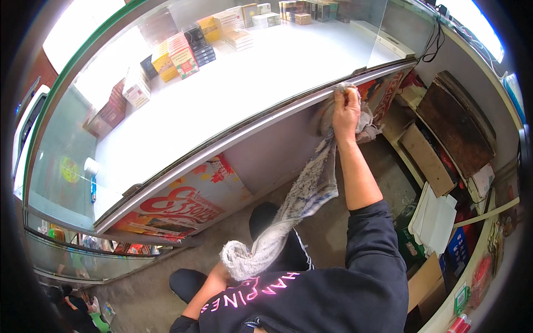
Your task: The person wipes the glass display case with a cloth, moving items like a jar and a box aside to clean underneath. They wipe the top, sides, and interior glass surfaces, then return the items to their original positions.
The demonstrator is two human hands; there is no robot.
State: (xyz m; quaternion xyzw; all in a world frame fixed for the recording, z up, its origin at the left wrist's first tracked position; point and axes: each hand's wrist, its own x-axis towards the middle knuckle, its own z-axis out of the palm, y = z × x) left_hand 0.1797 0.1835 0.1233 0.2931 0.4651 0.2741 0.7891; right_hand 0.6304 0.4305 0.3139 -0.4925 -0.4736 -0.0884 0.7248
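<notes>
My right hand (347,110) grips one end of a worn grey-white towel (308,195) against the metal front rail (250,129) of a glass display case, near the rail's right end. The towel hangs down and runs across to my left hand (219,274), low in front of my chest, whose fingers are mostly hidden behind the towel's bunched end. Beside my right hand hangs more crumpled cloth (368,125). Beyond the rail, the bright white shelf (250,83) of the case bears rows of small boxes (183,56), and a blue pen-like item (93,188) lies at its left.
Printed posters (183,204) cover parts of the panel below the rail. To the right stand a dark wooden board (456,125), cardboard pieces (427,160) and a green box (410,237). Black cables (435,43) hang at the case's right corner. A person (77,312) is at the lower left.
</notes>
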